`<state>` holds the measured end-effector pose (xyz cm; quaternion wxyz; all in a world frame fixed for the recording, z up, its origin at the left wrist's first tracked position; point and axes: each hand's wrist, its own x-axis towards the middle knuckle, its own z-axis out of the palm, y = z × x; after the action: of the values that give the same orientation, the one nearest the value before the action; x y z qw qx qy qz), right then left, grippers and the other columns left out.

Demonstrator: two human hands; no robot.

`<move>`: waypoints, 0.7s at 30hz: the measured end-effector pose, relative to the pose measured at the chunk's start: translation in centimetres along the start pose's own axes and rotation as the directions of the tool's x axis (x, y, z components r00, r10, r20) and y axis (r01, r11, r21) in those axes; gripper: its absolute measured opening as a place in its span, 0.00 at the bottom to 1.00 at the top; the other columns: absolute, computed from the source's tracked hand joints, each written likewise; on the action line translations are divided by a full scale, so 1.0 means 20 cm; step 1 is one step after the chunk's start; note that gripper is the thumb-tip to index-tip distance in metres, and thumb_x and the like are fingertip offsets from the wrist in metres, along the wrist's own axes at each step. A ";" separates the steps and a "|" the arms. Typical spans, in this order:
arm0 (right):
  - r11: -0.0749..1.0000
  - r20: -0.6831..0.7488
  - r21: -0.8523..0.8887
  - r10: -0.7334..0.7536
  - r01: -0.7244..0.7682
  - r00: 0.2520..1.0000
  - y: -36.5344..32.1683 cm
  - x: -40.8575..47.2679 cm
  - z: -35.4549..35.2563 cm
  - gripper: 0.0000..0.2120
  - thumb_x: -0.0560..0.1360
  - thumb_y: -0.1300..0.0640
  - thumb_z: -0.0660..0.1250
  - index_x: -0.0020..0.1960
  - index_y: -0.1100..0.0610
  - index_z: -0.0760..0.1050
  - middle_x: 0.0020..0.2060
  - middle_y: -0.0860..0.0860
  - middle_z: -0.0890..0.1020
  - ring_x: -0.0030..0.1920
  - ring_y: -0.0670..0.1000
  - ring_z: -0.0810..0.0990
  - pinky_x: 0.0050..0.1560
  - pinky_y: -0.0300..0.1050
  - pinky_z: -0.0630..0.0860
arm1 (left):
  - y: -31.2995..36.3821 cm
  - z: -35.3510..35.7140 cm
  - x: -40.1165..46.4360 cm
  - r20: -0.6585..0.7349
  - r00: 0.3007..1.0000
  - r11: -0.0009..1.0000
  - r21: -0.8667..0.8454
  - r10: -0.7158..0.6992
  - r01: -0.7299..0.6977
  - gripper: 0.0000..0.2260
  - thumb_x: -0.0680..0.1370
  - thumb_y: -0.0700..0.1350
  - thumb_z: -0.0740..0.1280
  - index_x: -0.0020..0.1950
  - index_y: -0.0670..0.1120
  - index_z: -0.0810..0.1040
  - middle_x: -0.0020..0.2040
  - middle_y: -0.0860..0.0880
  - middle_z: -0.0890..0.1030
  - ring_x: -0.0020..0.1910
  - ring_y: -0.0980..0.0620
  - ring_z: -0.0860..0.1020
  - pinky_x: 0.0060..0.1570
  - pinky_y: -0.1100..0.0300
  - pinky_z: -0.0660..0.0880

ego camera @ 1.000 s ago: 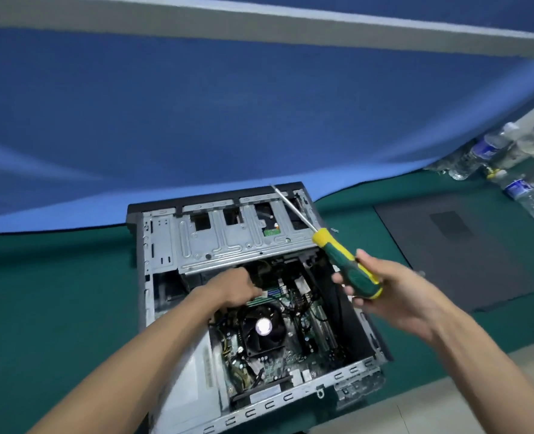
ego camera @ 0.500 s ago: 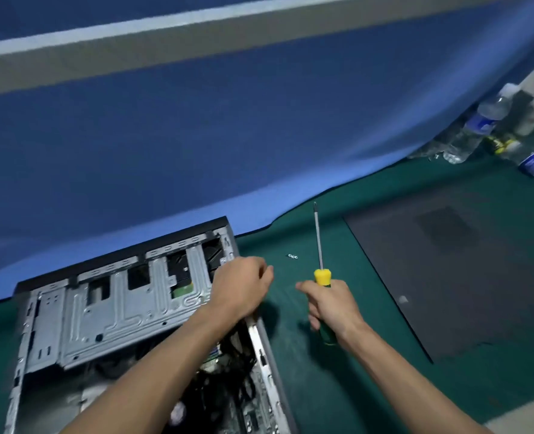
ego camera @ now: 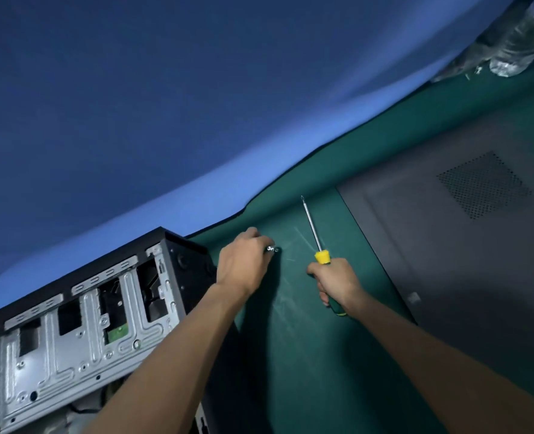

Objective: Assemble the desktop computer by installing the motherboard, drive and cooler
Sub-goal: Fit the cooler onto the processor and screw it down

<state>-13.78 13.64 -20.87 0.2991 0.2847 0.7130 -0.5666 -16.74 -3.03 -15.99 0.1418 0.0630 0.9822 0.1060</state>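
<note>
Green mat [ego camera: 294, 355] under a blue backdrop [ego camera: 165, 104], head view only. Left hand [ego camera: 243, 264]: fingers curled down over small silver screws [ego camera: 272, 249] on the mat at its fingertips; whether it pinches one yet, cannot tell. Right hand [ego camera: 337, 283]: fist wrapped round screwdriver [ego camera: 320, 255], green-and-yellow handle, long axis running away from the person, tip pointing to the backdrop. Computer case [ego camera: 81, 333]: open, left of the left hand. Side panel [ego camera: 463, 261]: flat, right of the right hand. Screws judged tiny, light, hard, apt to roll; best taken by the head between fingertips.
</note>
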 end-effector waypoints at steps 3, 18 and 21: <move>0.999 0.026 0.027 0.037 -0.037 0.999 0.03 0.05 -0.02 0.16 0.67 0.58 0.64 0.24 0.55 0.63 0.16 0.54 0.65 0.18 0.54 0.66 0.29 0.48 0.69 | 0.04 0.05 0.07 0.004 0.999 0.998 0.043 0.036 -0.036 0.11 0.80 0.48 0.61 0.59 0.51 0.79 0.50 0.52 0.74 0.54 0.52 0.72 0.41 0.58 0.69; 0.997 0.069 0.050 0.053 -0.056 0.996 0.03 0.08 0.01 0.15 0.69 0.60 0.64 0.27 0.55 0.62 0.17 0.51 0.64 0.16 0.52 0.65 0.27 0.45 0.69 | 0.04 0.15 0.11 0.029 0.999 0.991 0.128 0.028 -0.032 0.10 0.80 0.42 0.60 0.54 0.42 0.79 0.54 0.50 0.76 0.53 0.50 0.74 0.42 0.54 0.74; 0.997 0.067 0.056 0.053 -0.057 0.996 0.03 0.08 0.01 0.14 0.69 0.59 0.64 0.28 0.56 0.63 0.17 0.50 0.65 0.16 0.52 0.65 0.27 0.46 0.70 | 0.02 0.18 0.11 0.017 1.000 0.994 0.112 -0.003 0.001 0.08 0.79 0.39 0.59 0.53 0.41 0.77 0.53 0.49 0.76 0.49 0.49 0.75 0.41 0.56 0.73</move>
<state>-14.33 13.70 -22.46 0.3294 0.2939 0.6781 -0.5876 -17.80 -1.53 -19.88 0.1468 0.0706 0.9854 0.0501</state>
